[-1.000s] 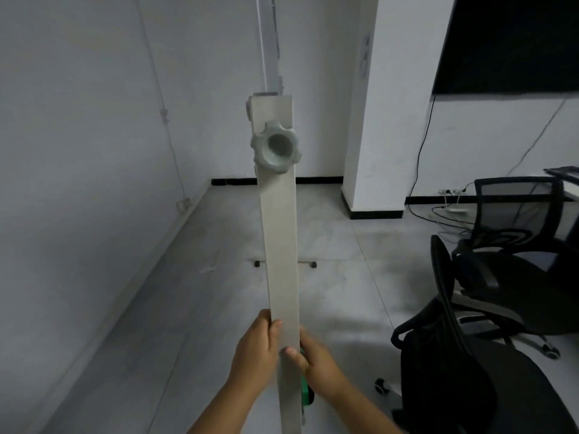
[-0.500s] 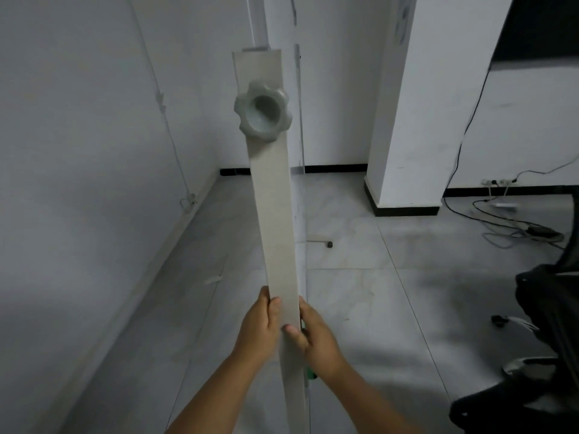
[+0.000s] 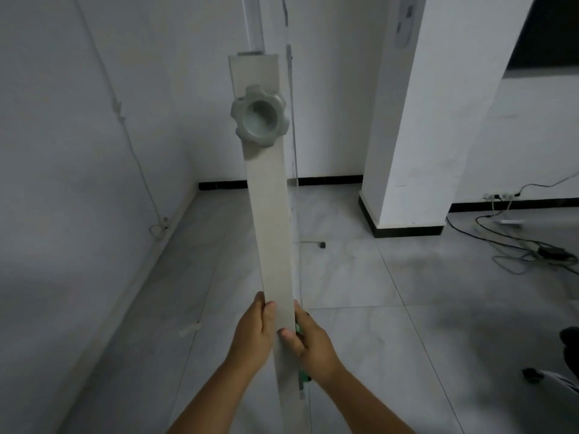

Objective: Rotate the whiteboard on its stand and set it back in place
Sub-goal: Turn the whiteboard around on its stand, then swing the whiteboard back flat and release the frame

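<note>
Two bare forearms reached forward from the bottom of the frame in a dim, grey-lit room. The left hand [image 3: 252, 336] gripped the left edge of a tall upright post [image 3: 272, 233] of the whiteboard stand, its thumb lying flat on the post's front face and its fingers wrapped out of sight behind. The right hand [image 3: 310, 343] clasped the right edge at the same height, thumb pressed onto the front face, fingers curled around the back. Something small and green [image 3: 303, 378] showed just below the right hand, against the post; what it was could not be told. The post was a flat, pale beige-grey strip, narrow and long, rising from the bottom of the frame through the centre and tilting slightly left toward its squared top. Near that top sat a large pale green knob [image 3: 259, 115] with a scalloped, lobed rim and a hollow round centre. Just behind the post's right side, the whiteboard [image 3: 293, 145] appeared only edge-on, as a thin vertical line. Beyond, a stand foot [image 3: 316, 244] with a dark cap rested on the glossy grey floor tiles [image 3: 391, 277]. Farther off stood white walls with black skirting, a square white pillar [image 3: 419, 126] to the right, and loose cables [image 3: 517, 242] trailing on the floor beside it.
</note>
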A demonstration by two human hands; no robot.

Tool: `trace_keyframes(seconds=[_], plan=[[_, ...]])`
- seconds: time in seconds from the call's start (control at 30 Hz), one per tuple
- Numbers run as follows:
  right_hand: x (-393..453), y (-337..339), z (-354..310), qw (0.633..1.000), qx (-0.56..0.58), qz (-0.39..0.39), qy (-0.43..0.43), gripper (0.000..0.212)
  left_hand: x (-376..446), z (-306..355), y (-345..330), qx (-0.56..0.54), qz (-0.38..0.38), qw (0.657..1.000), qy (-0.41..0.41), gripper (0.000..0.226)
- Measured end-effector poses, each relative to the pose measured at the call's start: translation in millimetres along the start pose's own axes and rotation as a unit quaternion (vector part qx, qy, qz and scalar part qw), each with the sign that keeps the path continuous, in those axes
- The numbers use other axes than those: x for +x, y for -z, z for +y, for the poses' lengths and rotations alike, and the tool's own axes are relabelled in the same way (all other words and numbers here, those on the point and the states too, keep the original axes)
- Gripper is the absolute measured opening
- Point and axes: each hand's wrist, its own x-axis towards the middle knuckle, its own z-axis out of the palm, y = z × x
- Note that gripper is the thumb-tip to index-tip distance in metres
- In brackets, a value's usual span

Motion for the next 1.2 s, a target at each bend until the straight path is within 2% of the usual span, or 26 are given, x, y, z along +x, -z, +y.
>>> trace_keyframes(seconds=[0.1, 0.17, 0.27, 0.3, 0.37, 0.47, 0.67, 0.77, 0.9, 1.03, 1.1, 1.2], plan=[[64.7, 9.3, 4.1, 1.000, 0.020, 0.002, 0.012, 0.071, 58.2, -8.5, -10.9, 0.010, 0.024, 1.000, 0.005, 0.034], [106.8, 16.7, 6.6, 1.000, 0.016, -0.011, 0.015, 0.061, 98.0, -14.6, -18.5, 0.032, 0.045, 0.998, -0.008, 0.044], [165.9, 25.9, 8.4, 0.999, 0.036, -0.018, 0.030, 0.050, 153.8, -22.5, -23.8, 0.047, 0.061, 0.997, 0.001, 0.039], [185.7, 27.6, 9.4, 0.999, 0.033, -0.012, 0.034, 0.053, 173.0, -27.3, -25.6, 0.050, 0.060, 0.997, 0.005, 0.036], [223.7, 31.8, 12.9, 0.999, 0.023, 0.002, 0.038, 0.065, 210.8, -37.5, -28.0, 0.061, 0.051, 0.997, 0.007, 0.030], [285.1, 40.9, 21.2, 0.999, 0.021, 0.003, 0.032, 0.052, 270.3, -55.4, -34.6, 0.051, 0.032, 0.998, 0.010, 0.031], [386.7, 58.3, 18.0, 1.000, 0.017, 0.012, 0.010, 0.040, 379.8, -86.0, -40.4, 0.044, -0.025, 0.999, -0.001, 0.035], [434.8, 66.2, 12.4, 1.000, -0.021, 0.020, 0.006, 0.044, 433.8, -108.8, -45.5, 0.054, -0.060, 0.997, 0.005, 0.048], [501.6, 77.2, 15.4, 0.999, -0.046, 0.023, 0.008, 0.066, 499.6, -124.8, -54.1, 0.047, -0.078, 0.996, 0.007, 0.055], [563.7, 86.0, 19.1, 0.999, -0.037, 0.031, -0.007, 0.042, 560.4, -137.4, -64.2, 0.034, -0.064, 0.997, -0.006, 0.060], [593.5, 91.1, 25.5, 0.999, -0.026, 0.027, -0.008, 0.045, 588.4, -141.3, -69.3, 0.039, -0.056, 0.998, -0.012, 0.064], [634.4, 97.5, 35.2, 0.999, -0.015, 0.028, -0.008, 0.060, 626.2, -147.0, -75.8, 0.047, -0.052, 0.998, -0.008, 0.053]])
